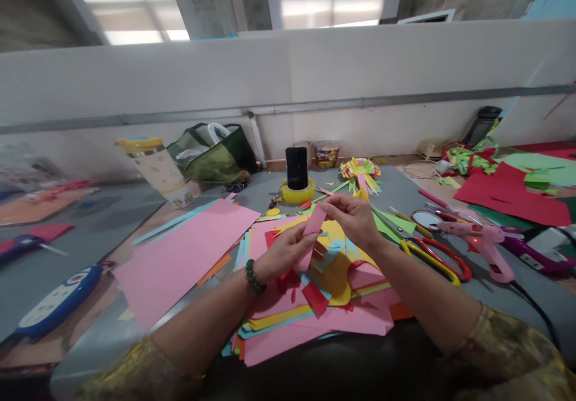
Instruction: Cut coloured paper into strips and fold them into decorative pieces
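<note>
A narrow pink paper strip (314,221) is held between my two hands, above a heap of coloured paper. My left hand (288,246) grips its lower part, with the thumb lying along it. At the strip's upper end, my right hand (348,214) pinches the edge between thumb and fingers. Beneath them lie yellow paper (337,287), a red scrap (315,299) and a stack of pink sheets (360,320). Large pink sheets (184,257) rest left of my left hand. Scissors with red and yellow handles (438,260) lie right of my right hand.
A phone (297,168) stands in a yellow tape roll (297,193). Behind are a tumbler (159,173), a green bag (216,158), a noodle cup (326,155) and a paper flower (360,170). At right lies a pink glue gun (483,242); a blue-and-white tool (60,302) is at left.
</note>
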Motion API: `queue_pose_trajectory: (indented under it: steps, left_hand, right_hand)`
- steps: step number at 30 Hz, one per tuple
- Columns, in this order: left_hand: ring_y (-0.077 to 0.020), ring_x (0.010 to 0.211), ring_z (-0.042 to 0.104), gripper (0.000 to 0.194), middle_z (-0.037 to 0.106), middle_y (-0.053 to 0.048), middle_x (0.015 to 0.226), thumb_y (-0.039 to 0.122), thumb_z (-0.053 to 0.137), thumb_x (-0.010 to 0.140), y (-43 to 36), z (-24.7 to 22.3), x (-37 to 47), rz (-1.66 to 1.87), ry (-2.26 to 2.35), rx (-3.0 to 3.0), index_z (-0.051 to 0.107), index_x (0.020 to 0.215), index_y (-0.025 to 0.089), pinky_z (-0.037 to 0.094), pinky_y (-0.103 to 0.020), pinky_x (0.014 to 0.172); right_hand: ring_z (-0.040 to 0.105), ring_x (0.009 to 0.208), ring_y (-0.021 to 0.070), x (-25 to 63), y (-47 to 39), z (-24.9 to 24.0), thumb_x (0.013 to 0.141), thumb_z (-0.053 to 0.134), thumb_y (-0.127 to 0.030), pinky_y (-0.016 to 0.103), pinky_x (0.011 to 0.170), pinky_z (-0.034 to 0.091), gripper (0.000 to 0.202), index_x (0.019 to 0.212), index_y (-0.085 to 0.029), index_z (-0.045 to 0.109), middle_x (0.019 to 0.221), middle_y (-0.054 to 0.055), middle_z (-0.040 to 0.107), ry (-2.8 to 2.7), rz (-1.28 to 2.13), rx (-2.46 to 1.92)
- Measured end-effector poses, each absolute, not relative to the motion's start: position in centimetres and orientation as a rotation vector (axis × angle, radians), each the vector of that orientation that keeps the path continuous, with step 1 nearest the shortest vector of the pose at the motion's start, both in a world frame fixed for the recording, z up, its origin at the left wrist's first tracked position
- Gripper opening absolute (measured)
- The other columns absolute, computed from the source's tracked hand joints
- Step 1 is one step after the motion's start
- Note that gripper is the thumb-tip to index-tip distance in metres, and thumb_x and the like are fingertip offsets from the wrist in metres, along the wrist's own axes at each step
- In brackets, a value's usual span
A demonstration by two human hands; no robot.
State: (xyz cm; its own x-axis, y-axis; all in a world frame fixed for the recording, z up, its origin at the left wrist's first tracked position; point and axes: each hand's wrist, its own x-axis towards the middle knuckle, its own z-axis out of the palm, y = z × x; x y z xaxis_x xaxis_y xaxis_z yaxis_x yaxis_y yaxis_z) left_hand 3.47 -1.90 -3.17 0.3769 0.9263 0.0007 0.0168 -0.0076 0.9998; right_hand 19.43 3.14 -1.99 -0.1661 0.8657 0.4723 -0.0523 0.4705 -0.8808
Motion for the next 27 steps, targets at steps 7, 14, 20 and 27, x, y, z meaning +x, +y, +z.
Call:
queue_pose_trajectory:
  steps: [7,14,20,27]
  left_hand:
    - [-0.02,0.074,0.068,0.022,0.073,-0.006,0.075,0.037,0.064,0.081,-1.6,-3.4,3.2,1.026,1.139,1.618,0.065,0.071,0.017,0.053,-0.029,0.07]
    - [-0.0132,0.06,0.052,0.033,0.054,0.001,0.055,0.034,0.062,0.079,-1.2,-3.0,2.7,0.994,1.212,1.81,0.056,0.05,0.018,0.042,-0.023,0.06]
    - [-0.0091,0.049,0.039,0.031,0.046,0.004,0.05,0.037,0.063,0.077,-1.1,-2.8,2.4,0.861,1.154,1.726,0.057,0.053,0.017,0.034,-0.023,0.05]
    - [-0.0105,0.054,0.045,0.028,0.056,0.001,0.058,0.042,0.068,0.07,-1.0,-3.2,2.5,0.92,1.162,1.647,0.059,0.062,0.017,0.036,-0.023,0.051]
  right_hand:
    - [0.062,0.054,0.0118,19.9,3.6,-1.5,0.069,0.073,-0.046,0.025,0.056,0.055,0.029,0.066,-0.018,0.067,0.057,-0.002,0.066,-1.43,0.859,-0.769]
    - [0.063,0.054,0.0124,20.6,4.2,-1.0,0.066,0.075,-0.045,0.027,0.057,0.058,0.028,0.065,-0.018,0.067,0.057,-0.002,0.066,-1.384,0.856,-0.784]
    - [0.063,0.055,0.0117,21.2,4.6,-0.8,0.067,0.075,-0.041,0.027,0.06,0.058,0.025,0.067,-0.018,0.067,0.058,-0.002,0.067,-1.377,0.859,-0.821]
    - [0.064,0.054,0.0126,21.3,5.1,-0.9,0.065,0.076,-0.04,0.027,0.058,0.059,0.024,0.064,-0.018,0.067,0.057,-0.001,0.067,-1.373,0.832,-0.852]
